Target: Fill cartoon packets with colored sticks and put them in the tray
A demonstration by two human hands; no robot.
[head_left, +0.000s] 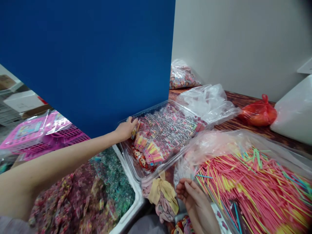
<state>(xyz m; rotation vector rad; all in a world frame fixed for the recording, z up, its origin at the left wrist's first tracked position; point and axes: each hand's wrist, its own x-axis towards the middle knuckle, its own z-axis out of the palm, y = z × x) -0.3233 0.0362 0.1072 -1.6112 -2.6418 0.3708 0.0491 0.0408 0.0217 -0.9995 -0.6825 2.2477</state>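
My left hand (126, 129) reaches over the left end of a clear plastic tray (148, 176), its fingers closed on small shiny printed packets (135, 130). Many small printed packets with round silvery tops (170, 126) lie in rows in the tray. A fan of yellow and pink packets (149, 150) with a red-haired cartoon figure fills its near left corner. My right hand (193, 198) hovers low, palm turned inward and fingers loosely curled with nothing visible in them. Beside it are crumpled yellow and pink cloths (163, 196) and a large clear bag of thin coloured sticks (253, 175).
A white foam box (130, 208) of small wrapped pieces (80, 191) sits under the tray's left side. A blue panel (97, 58) stands behind it. Pink baskets (44, 133) are at left. Clear bags (207, 102) and a red bag (259, 112) lie on the wooden table (234, 125).
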